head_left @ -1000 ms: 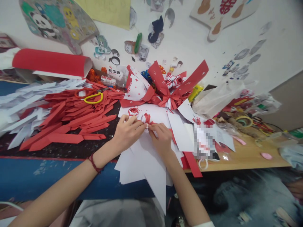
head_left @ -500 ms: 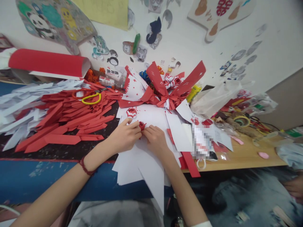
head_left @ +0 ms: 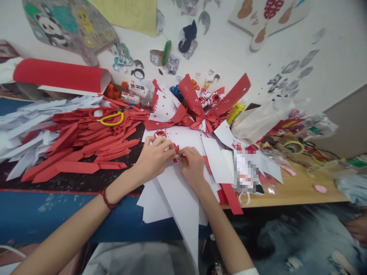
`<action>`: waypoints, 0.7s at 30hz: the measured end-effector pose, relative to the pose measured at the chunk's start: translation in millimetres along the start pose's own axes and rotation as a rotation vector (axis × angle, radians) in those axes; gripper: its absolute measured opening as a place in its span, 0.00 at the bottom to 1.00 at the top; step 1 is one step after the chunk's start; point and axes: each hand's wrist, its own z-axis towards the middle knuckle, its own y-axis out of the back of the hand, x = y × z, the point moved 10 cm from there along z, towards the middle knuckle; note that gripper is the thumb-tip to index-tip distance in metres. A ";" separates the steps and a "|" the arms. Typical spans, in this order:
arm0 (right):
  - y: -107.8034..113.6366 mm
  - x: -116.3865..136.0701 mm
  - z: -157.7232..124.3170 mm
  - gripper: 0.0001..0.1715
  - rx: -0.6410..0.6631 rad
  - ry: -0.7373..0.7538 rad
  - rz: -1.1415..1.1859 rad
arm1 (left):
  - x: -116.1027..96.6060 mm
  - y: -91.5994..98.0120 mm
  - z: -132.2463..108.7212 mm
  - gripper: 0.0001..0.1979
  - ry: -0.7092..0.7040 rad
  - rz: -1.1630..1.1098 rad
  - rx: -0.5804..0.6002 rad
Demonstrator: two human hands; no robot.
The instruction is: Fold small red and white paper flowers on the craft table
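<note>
My left hand (head_left: 156, 157) and my right hand (head_left: 192, 163) meet over white paper sheets (head_left: 172, 187), fingers closed in a pinch. Between their fingertips is a small red folded paper piece (head_left: 176, 147), mostly hidden by the fingers. Just behind my left hand lies a red-and-white folded paper ring (head_left: 159, 133), partly covered by the knuckles. A heap of red folded paper strips (head_left: 94, 141) spreads to the left, with white paper strips (head_left: 34, 118) beyond it.
Scissors (head_left: 112, 118) with red and yellow handles lie on the strips. A red-and-white paper bouquet (head_left: 205, 118) stands at the back. A rolled red sheet (head_left: 60, 76) rests at the left. Tape (head_left: 294, 146) and plastic bags clutter the right. Another person's hand (head_left: 357, 228) shows at the right edge.
Both hands have shifted slightly to the right with the red folded piece. The left hand now covers part of the ring, and its fingers are more bent.
</note>
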 end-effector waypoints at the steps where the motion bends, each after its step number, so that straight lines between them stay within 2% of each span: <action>1: -0.8 -0.4 0.3 0.12 0.006 -0.006 0.015 | 1.9 0.9 1.5 0.04 0.011 -0.037 0.017; 5: -4.7 0.5 1.7 0.14 0.032 -0.007 0.025 | 13.2 1.2 4.4 0.04 0.093 -0.189 0.079; 8: -0.6 1.7 2.4 0.14 -0.014 -0.003 -0.044 | 19.3 -4.7 3.5 0.04 0.139 -0.326 0.114; 13: 18.0 -0.1 -0.8 0.02 -0.177 -0.047 0.019 | 37.8 -5.8 -2.5 0.07 0.288 -0.441 -0.008; 17: 13.1 5.8 -3.2 0.08 -0.125 0.016 0.025 | 44.0 -5.3 -7.2 0.08 0.351 -0.483 -0.082; 21: 8.5 16.5 -5.5 0.04 -0.129 0.152 -0.114 | 43.5 -1.9 -6.6 0.08 0.378 -0.513 -0.087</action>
